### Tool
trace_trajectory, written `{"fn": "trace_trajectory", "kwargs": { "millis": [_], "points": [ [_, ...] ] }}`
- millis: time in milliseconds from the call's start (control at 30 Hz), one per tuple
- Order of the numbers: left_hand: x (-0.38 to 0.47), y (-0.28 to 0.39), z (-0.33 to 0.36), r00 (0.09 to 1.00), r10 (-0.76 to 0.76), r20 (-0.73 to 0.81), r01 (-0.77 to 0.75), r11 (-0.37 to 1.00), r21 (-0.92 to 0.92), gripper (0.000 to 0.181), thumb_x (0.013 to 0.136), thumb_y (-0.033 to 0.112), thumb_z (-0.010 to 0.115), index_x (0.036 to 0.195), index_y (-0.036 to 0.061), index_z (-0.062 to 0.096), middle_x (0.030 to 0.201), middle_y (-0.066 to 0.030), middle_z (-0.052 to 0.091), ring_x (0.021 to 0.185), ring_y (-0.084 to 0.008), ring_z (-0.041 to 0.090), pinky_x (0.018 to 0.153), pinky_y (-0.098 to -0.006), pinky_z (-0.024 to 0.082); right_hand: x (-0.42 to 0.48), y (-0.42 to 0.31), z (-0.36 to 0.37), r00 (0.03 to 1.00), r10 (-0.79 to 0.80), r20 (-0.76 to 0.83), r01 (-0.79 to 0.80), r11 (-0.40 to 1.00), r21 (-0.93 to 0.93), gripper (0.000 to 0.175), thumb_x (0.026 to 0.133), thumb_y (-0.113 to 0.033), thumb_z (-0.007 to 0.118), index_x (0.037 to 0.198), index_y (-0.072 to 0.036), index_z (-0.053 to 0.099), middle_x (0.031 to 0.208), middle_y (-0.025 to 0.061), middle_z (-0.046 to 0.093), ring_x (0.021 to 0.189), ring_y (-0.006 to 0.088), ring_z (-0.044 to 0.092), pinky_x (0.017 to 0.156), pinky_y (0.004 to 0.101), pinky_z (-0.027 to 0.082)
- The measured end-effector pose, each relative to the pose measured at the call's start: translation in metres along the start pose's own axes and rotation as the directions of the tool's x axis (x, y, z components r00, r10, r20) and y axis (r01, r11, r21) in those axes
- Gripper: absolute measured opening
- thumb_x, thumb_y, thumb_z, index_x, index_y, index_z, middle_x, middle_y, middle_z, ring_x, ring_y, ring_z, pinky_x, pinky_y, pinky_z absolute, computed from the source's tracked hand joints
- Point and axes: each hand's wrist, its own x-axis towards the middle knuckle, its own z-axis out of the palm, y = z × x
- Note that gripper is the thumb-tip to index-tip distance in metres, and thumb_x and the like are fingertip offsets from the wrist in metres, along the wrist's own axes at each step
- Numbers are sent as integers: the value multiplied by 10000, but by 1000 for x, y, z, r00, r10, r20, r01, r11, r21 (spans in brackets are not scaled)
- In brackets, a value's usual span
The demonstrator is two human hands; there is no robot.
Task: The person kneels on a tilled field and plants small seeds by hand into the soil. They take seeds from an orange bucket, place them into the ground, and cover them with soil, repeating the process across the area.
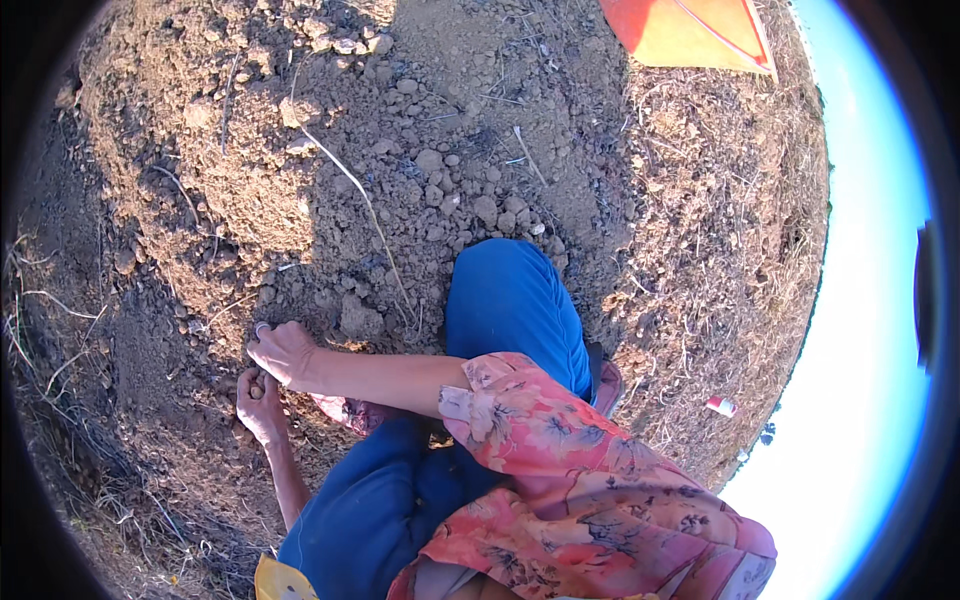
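My left hand is low over the soil, palm up, its fingers curled around small round brown lumps. Whether these are clods or nuts is too small to tell. Just above it, my right hand reaches across from the pink floral sleeve, fingers bent down to the dry, crumbly soil. A pale ring-like spot shows at its fingers. The fingertips are partly hidden, so what it grips is unclear. The two hands are almost touching.
My blue-trousered knee rests on the ground near loose clods. A long dry stalk lies across the soil. An orange sheet or container is at the top, and a small red-and-white object lies among straw to the right.
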Motion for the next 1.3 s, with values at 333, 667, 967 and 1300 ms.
{"fn": "trace_trajectory", "kwargs": {
  "millis": [333, 667, 967, 1300],
  "points": [
    [10, 14, -23, 952, -207, 223, 301, 750, -589, 255, 811, 216, 629, 998, 52, 575, 719, -71, 581, 531, -95, 497, 371, -176, 339, -177, 124, -194, 980, -200, 20, -47, -128, 991, 512, 658, -291, 716, 1042, 17, 574, 867, 103, 590, 578, 122, 565, 460, 200, 442],
    [17, 192, -1, 545, 315, 777, 440, 681, -585, 253, 779, 249, 645, 893, 41, 558, 656, -46, 493, 555, -153, 485, 314, -167, 333, -258, 221, -156, 605, 642, -471, -619, 751, 230, 185, 723, -260, 651, 805, -94, 660, 716, 112, 617, 677, 248, 614, 596, 368, 487],
    [-22, 339, 39, 332, 321, 887, 227, 885, -406, 260, 793, 235, 616, 913, 12, 557, 676, -49, 539, 487, -112, 503, 316, -169, 341, -263, 238, -149, 647, 749, -143, 204, 11, 979, 171, 794, -115, 599, 960, -72, 589, 684, 55, 606, 535, 122, 568, 366, 226, 393],
    [-22, 345, 52, 503, 182, 845, 318, 870, -376, 229, 822, 239, 588, 933, 45, 541, 723, -27, 526, 571, -99, 500, 347, -153, 348, -154, 190, -154, 821, 269, -503, -379, 916, -129, 92, 691, -145, 597, 707, -72, 652, 776, 122, 590, 711, 258, 624, 563, 365, 494]
  ]
}}
